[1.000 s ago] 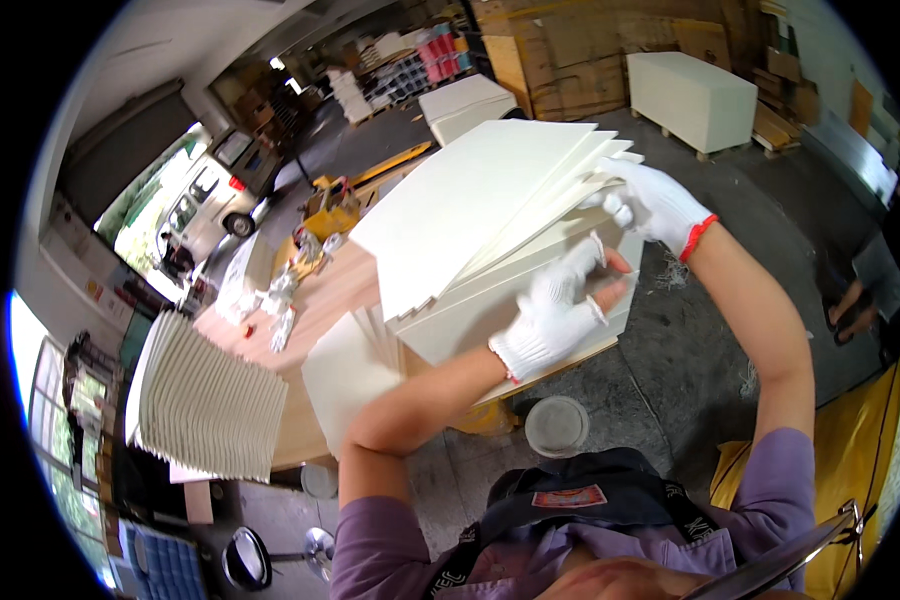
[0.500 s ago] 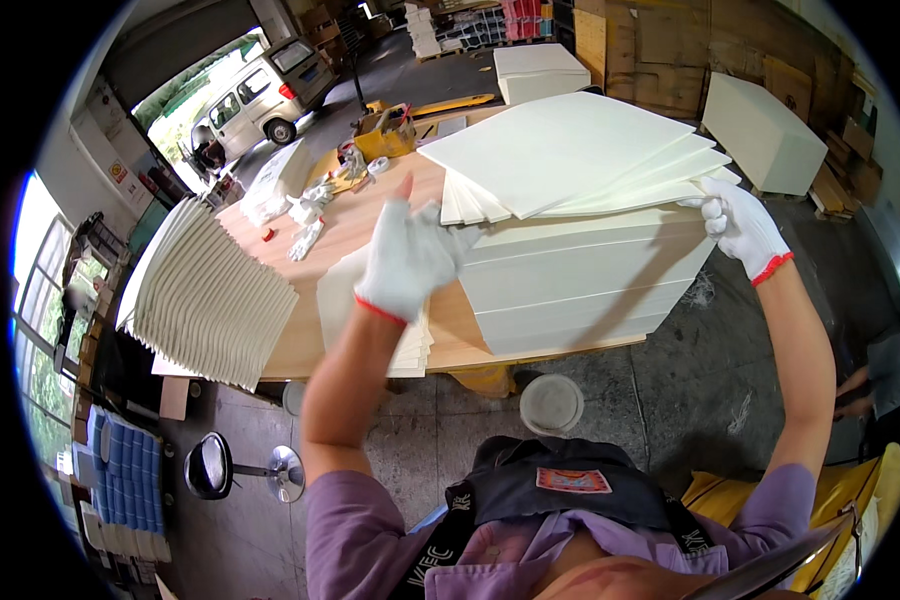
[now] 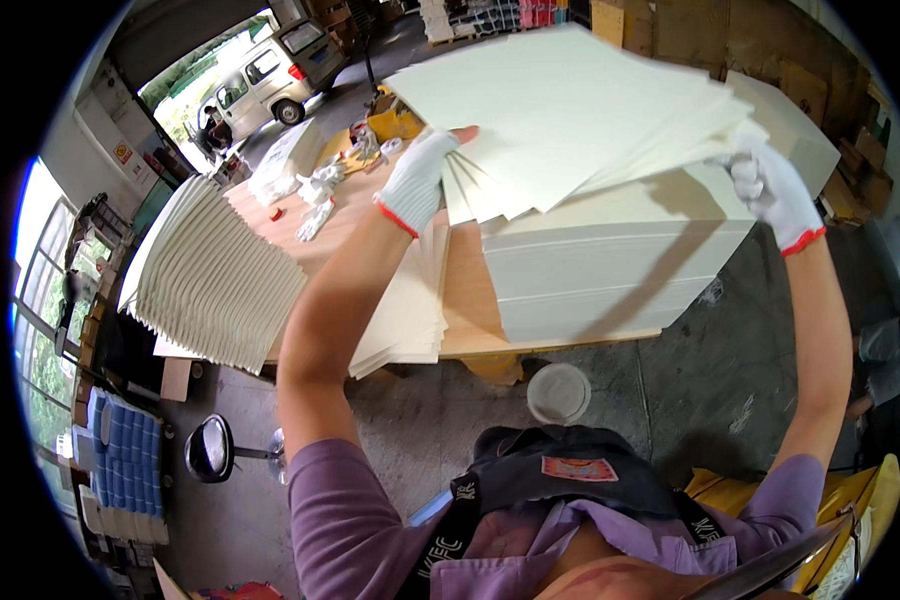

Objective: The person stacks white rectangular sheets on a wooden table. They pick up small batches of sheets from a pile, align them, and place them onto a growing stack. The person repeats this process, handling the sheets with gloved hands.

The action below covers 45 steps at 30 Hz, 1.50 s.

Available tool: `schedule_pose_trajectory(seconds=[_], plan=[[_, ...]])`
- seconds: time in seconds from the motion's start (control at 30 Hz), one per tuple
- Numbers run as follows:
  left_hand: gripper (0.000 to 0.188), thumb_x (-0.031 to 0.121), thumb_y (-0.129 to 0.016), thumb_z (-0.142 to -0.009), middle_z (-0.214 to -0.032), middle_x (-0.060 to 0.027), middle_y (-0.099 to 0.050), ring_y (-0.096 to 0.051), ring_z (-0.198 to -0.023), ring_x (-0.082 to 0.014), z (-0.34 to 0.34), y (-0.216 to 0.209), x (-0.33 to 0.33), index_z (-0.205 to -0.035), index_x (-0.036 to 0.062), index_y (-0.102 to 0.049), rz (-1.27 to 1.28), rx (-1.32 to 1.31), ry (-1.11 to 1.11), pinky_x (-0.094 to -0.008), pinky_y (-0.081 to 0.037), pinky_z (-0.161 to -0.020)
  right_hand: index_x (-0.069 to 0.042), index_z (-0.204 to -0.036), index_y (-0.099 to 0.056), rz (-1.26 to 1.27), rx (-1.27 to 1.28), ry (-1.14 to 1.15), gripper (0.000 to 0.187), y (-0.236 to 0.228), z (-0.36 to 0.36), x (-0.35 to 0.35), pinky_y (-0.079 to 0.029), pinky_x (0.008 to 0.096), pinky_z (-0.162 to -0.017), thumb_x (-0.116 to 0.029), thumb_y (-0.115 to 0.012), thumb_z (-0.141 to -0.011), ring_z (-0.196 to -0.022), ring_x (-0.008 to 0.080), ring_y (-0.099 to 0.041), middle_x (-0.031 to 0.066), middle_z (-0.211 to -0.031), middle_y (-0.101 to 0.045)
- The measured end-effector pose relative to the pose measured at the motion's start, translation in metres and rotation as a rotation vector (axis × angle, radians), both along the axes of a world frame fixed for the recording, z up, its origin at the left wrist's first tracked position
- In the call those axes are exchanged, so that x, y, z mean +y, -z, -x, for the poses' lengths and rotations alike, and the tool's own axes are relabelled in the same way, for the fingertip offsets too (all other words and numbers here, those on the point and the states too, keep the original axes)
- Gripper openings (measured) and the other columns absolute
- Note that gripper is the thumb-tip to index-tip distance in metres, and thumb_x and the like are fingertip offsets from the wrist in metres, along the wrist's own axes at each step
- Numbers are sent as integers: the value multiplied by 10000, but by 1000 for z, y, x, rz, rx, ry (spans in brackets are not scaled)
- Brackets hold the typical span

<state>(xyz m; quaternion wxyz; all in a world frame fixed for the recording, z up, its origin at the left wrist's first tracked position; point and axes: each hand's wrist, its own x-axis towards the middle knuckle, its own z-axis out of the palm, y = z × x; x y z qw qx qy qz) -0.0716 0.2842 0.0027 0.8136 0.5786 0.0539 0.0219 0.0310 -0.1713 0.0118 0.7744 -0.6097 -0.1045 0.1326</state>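
A fanned bundle of large cream-white sheets (image 3: 570, 110) is lifted at a tilt above a tall squared stack of the same sheets (image 3: 600, 285). My left hand (image 3: 420, 178), in a white knit glove with a red cuff, grips the bundle's left edge, its bare thumb on top and the fingers hidden underneath. At the right edge my right hand (image 3: 770, 190), gloved alike, is closed round the sheets' corner. Beside the stack, a thin fanned set of sheets (image 3: 405, 310) lies partly under my left forearm, overhanging the table's front edge.
On the wooden table (image 3: 470, 290), a high pile of curved, layered sheets (image 3: 210, 275) stands at left. Spare gloves (image 3: 317, 205) and a yellow box (image 3: 395, 122) lie farther back. A white bucket (image 3: 558, 392) and a stool (image 3: 210, 448) stand on the floor. Another block of sheets (image 3: 785, 125) is behind right.
My left hand has moved up to the bundle's left edge and taken hold. The bundle has risen off the stack and shifted away, its sheets fanned wider; my right hand moved slightly right with it.
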Motion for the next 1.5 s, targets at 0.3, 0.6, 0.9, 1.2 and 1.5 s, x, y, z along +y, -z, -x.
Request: schedule_pose_trajectory(seconds=[0.3, 0.6, 0.9, 1.2, 1.5], plan=[[407, 199, -526, -1060, -1359, -167, -607, -611, -1239, -293, 122, 108, 98, -1402, -21, -510, 282, -520, -430, -443, -538, -1046, -43, -1594, -317, 91, -673, 90, 627, -68, 108, 165, -533, 265, -559, -442, -407, -1118, -641, 151, -631, 183, -1146, -704], [336, 115, -582, -1019, -1278, -125, -617, -615, -1193, -260, 150, 269, 133, -1346, 50, -541, 304, -268, -1008, -453, -546, -1039, 51, -1544, -376, 282, -624, -86, 756, 12, 217, 93, -525, 207, -596, -503, -511, -1048, -664, 104, -667, 152, -1042, -755], [329, 143, -585, -1024, -1304, -135, -637, -645, -1173, -336, 133, 417, 176, -1323, 7, -575, 620, 72, -979, -516, -566, -1010, 46, -1472, -495, 245, -350, 84, 556, 63, 221, 64, -506, 209, -547, -324, -499, -1057, -639, 98, -658, 136, -1003, -761], [350, 181, -544, -1047, -1345, -118, -636, -619, -1226, -265, 161, 387, 183, -1369, 45, -558, 384, 230, -1032, -435, -559, -986, 31, -1433, -538, 184, -317, 119, 510, 91, 216, 45, -471, 199, -548, -322, -498, -1068, -618, 103, -645, 156, -1001, -756], [318, 161, -482, -1084, -1457, -225, -556, -543, -1348, -335, 133, 136, -17, -1361, 8, -511, -134, -880, -738, -456, -413, -1167, -33, -1333, -636, 292, -311, 392, 365, 77, 197, -22, -435, 206, -580, -263, -482, -1094, -685, 73, -581, 54, -955, -713]])
